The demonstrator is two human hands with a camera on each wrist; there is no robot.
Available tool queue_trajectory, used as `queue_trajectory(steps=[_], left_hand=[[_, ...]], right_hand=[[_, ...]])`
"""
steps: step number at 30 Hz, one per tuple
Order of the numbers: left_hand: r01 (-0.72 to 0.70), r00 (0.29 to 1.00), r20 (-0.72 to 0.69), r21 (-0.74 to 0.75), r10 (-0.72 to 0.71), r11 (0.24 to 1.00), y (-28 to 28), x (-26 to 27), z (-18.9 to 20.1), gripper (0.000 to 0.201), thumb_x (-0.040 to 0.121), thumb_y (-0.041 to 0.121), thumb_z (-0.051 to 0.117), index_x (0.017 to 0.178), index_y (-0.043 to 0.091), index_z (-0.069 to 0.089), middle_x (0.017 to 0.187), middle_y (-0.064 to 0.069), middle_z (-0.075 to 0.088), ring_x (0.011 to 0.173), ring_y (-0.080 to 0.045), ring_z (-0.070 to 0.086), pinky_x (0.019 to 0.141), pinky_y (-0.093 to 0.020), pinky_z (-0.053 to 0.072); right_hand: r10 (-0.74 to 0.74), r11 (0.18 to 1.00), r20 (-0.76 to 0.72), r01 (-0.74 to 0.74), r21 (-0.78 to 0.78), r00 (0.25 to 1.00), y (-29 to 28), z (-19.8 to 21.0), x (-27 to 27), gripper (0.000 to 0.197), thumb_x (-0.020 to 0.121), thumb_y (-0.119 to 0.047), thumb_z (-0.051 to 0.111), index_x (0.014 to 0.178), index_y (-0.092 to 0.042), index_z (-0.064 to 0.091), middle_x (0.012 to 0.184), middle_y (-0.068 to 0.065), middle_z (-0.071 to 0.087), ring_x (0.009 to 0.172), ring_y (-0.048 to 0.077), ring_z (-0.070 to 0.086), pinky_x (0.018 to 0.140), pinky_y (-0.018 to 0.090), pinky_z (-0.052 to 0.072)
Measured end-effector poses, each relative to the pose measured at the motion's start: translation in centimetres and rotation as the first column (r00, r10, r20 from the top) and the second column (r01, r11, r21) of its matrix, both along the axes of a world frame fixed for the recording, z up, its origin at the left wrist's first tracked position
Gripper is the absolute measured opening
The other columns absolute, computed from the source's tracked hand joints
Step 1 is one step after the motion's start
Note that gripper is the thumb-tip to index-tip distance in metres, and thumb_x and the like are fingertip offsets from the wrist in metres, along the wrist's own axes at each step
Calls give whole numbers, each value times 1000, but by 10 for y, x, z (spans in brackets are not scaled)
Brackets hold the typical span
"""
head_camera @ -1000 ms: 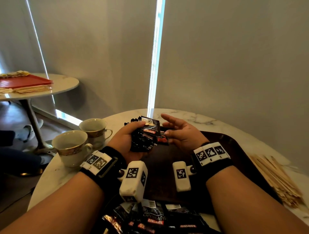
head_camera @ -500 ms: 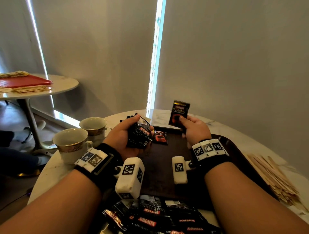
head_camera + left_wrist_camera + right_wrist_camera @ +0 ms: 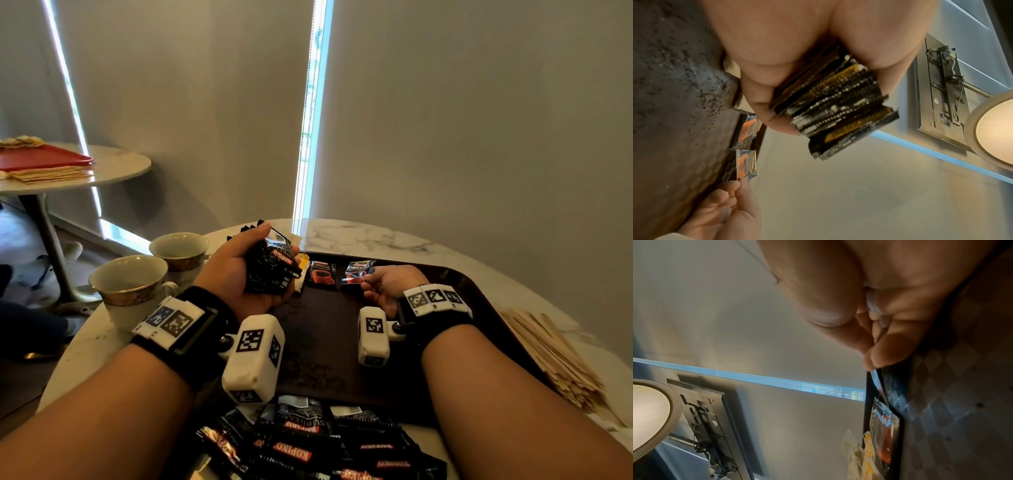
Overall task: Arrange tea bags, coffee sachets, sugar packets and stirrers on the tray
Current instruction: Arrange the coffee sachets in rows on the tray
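Note:
My left hand (image 3: 236, 274) hovers palm-up over the far left of the dark brown tray (image 3: 329, 342) and grips a stack of black coffee sachets (image 3: 270, 267); the stack's edges (image 3: 838, 113) show in the left wrist view. One sachet (image 3: 322, 275) lies flat at the tray's far edge. Just to its right lies a second sachet (image 3: 356, 272), its right end pinched by the thumb and fingertip of my right hand (image 3: 383, 284). The right wrist view shows that pinch on the sachet's edge (image 3: 875, 378).
A pile of loose coffee sachets (image 3: 308, 445) lies at the table's near edge. Wooden stirrers (image 3: 555, 356) are heaped right of the tray. Two cups (image 3: 133, 287) stand to the left. A yellowish tea bag (image 3: 301, 270) sits at the tray's far left corner.
My right hand took one sachet from the stack, raised it, then lowered it onto the tray beside the first sachet. My left hand has stayed put with the stack.

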State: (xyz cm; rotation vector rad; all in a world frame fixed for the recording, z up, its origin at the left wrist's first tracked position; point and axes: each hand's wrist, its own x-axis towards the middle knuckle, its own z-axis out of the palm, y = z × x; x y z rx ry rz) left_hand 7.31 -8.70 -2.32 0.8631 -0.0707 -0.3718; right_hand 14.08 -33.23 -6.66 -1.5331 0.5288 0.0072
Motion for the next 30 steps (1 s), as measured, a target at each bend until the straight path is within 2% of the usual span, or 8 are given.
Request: queue_trajectory(steps=[5,7,9,11,14,21,26,30], left_hand=[[17,1000,-1,-24,-17,1000,1,0,-3,49,81,39,60,110,0,62,86,-11,70,71,-20,68,63,-29,54],[4,1000,-4,2,-4,1000,1,1,-4,51,80,41,61,110,0,64,89,-11,69,72,-21,69,64,-30,54],[-12,1000,-7,30,12,999,2,2,-4,52,79,42,62,109,0,66,92,-11,69,75,-21,68,65,-32,53],[-19,1000,-12,32,20,999,2,2,-5,53,78,42,63,111,0,66,93,-11,69,76,-21,68,65,-33,53],[-29,999,-15,35,29,999,1,1,-5,56,77,41,64,113,-1,65,93,-12,69,75,-21,68,64,-33,54],[-49,999,-17,38,49,998,1,1,-7,56,77,41,65,114,-1,65,94,-12,69,75,-22,68,62,-32,55],[-30,999,-21,37,31,999,1,2,-8,56,78,41,64,115,-1,64,94,-13,68,76,-22,68,62,-32,56],[-32,999,-11,40,32,999,1,3,-8,57,79,41,64,118,-1,62,95,-14,67,78,-22,68,62,-33,56]], right_hand=[[7,998,-5,-7,-57,1000,1,1,-1,18,97,2,50,110,3,62,86,12,65,60,12,59,39,19,42],[5,997,-6,-5,-72,1000,2,3,-3,17,96,0,52,109,1,63,94,13,66,61,11,59,42,20,41],[-2,997,-6,2,-76,1000,3,5,-4,14,96,0,51,101,-1,64,96,13,66,61,11,56,45,21,38],[-7,995,-10,6,-95,1000,4,7,-6,15,96,3,49,94,-4,62,97,14,65,61,12,55,47,22,38],[-14,995,13,15,-102,1000,5,8,-6,20,95,6,48,104,-7,61,97,15,66,61,12,57,46,22,39],[3,998,29,-1,-56,1000,9,7,-9,11,98,0,46,93,-2,56,87,14,60,67,19,60,48,24,45],[4,996,1,-4,-86,1000,9,16,-12,13,100,-13,50,108,-5,58,96,11,63,75,22,67,52,27,48],[14,990,-8,-15,-138,1000,8,20,-16,22,99,-20,53,115,-7,59,101,10,66,75,23,69,50,27,47]])
